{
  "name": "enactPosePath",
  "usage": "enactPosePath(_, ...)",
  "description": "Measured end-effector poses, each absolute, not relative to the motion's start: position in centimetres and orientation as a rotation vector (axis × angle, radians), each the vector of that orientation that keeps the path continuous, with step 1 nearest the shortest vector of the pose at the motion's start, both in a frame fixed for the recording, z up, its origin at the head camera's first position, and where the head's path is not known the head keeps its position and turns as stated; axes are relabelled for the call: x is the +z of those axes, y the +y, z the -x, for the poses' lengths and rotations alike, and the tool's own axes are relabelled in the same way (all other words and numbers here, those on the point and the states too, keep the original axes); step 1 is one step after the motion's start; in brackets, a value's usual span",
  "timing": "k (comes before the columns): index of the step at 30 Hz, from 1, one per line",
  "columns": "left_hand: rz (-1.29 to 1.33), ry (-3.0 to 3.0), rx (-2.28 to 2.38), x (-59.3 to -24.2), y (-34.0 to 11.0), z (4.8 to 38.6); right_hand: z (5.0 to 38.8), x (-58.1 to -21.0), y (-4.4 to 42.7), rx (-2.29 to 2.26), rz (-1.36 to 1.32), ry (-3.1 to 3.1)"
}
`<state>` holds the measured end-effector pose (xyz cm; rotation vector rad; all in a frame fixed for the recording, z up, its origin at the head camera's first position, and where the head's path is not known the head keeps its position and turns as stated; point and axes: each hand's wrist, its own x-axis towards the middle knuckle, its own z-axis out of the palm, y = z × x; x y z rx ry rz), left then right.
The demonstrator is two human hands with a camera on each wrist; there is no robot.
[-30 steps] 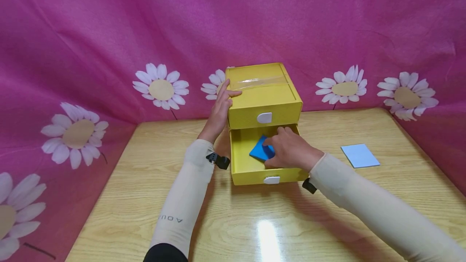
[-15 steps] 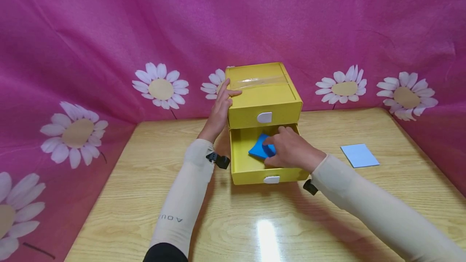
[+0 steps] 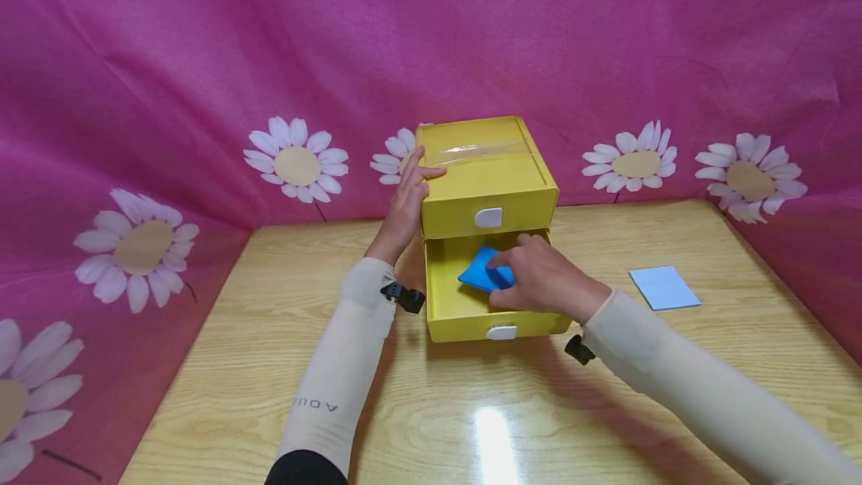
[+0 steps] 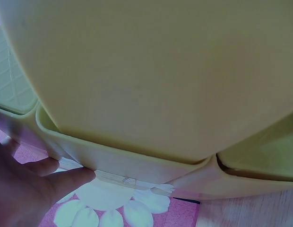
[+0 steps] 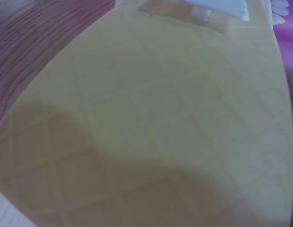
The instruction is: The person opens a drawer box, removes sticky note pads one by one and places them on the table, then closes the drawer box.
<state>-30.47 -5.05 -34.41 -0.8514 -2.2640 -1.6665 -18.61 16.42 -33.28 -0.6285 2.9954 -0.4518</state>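
Note:
A yellow two-drawer box (image 3: 494, 178) stands near the back of the table, its lower drawer (image 3: 447, 302) pulled out and its upper one closed. Inside the open drawer, my right hand (image 3: 548, 279) pinches a bright blue sticky note pad (image 3: 480, 272) between curled fingers and thumb; the pad bends and its right part is hidden. My left hand (image 3: 404, 208) rests with extended fingers on the box's left top edge. The left wrist view shows that hand (image 4: 28, 189) against the yellow box wall (image 4: 151, 85). Only the patterned drawer front (image 5: 160, 109) fills the right wrist view, without fingers.
A light blue square pad (image 3: 665, 288) lies on the wooden table (image 3: 283, 335) right of the box. A pink flowered cloth (image 3: 471, 36) hangs close behind the box and along both sides. Clear tape (image 3: 471, 153) crosses the box top.
The blue pad has bowed and shifted slightly up and left in the drawer. My right wrist has moved a little to the right; the left hand stays in place.

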Motion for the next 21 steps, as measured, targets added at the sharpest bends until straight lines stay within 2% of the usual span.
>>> enactPosePath(21,0.863,-2.256,-1.690,-34.4,-5.1,30.5,17.4,-32.7,17.4,-0.573,0.707,3.046)
